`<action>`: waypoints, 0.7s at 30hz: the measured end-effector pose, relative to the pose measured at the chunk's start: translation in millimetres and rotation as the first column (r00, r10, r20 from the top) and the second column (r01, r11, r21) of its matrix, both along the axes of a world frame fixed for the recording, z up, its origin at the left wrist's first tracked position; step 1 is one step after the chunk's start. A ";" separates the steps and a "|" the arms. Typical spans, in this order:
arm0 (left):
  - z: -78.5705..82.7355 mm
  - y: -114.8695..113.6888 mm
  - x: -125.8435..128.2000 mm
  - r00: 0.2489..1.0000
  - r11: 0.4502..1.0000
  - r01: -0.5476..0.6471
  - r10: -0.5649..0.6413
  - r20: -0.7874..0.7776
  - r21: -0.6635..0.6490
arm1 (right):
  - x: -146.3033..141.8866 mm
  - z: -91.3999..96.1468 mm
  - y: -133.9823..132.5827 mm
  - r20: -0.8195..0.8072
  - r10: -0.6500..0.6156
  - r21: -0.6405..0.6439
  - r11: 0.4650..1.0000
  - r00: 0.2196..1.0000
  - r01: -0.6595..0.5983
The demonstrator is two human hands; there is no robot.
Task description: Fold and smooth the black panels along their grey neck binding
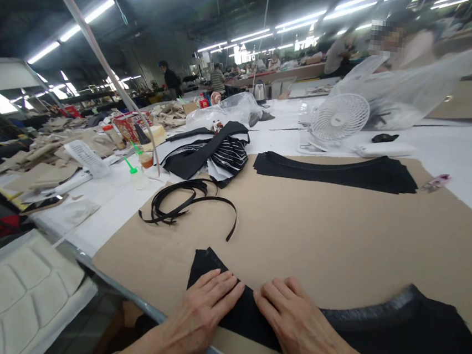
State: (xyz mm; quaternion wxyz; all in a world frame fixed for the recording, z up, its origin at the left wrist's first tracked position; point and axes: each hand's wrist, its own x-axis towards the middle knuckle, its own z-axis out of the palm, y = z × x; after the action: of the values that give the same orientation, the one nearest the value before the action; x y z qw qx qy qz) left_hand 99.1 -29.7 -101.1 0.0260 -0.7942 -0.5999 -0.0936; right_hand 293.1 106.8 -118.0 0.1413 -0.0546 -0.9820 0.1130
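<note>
My left hand (202,313) lies flat, fingers stretched out, on the left corner of a black fabric piece (412,338) at the near edge of the table. My right hand (296,327) lies flat beside it on the same cloth, fingers together and extended. The fingertips of the two hands almost meet. The fabric runs off to the right and rests on a sheet of brown cardboard (318,229). Neither hand grips anything.
Loose black straps (187,203) coil ahead to the left. A stack of black cut pieces (336,171) lies farther back, with striped fabric (213,152), a small white fan (337,120), glue bottles (138,176) and plastic bags. A person (398,53) works at the far right; others stand behind.
</note>
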 end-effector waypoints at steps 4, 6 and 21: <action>6.1 5.6 3.9 0.995 0.999 -0.044 0.044 0.091 0.002 | 3.1 15.7 7.1 0.060 -0.035 -0.131 0.990 0.998 0.043; 9.7 9.0 7.4 0.984 0.997 -0.080 0.075 0.162 0.021 | 8.2 26.9 14.2 0.110 -0.079 -0.240 0.965 0.991 0.104; 27.7 63.9 74.6 0.867 0.915 -0.243 0.353 0.351 -0.321 | 31.5 52.6 38.2 0.340 -0.120 -0.351 0.904 0.933 0.245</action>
State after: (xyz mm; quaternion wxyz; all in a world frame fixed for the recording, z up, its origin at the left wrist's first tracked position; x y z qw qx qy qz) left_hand 173.7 34.2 -73.5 -0.1905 -0.6508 -0.7156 -0.1677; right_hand 324.5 145.0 -65.5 -0.0183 -0.1913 -0.9403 0.2810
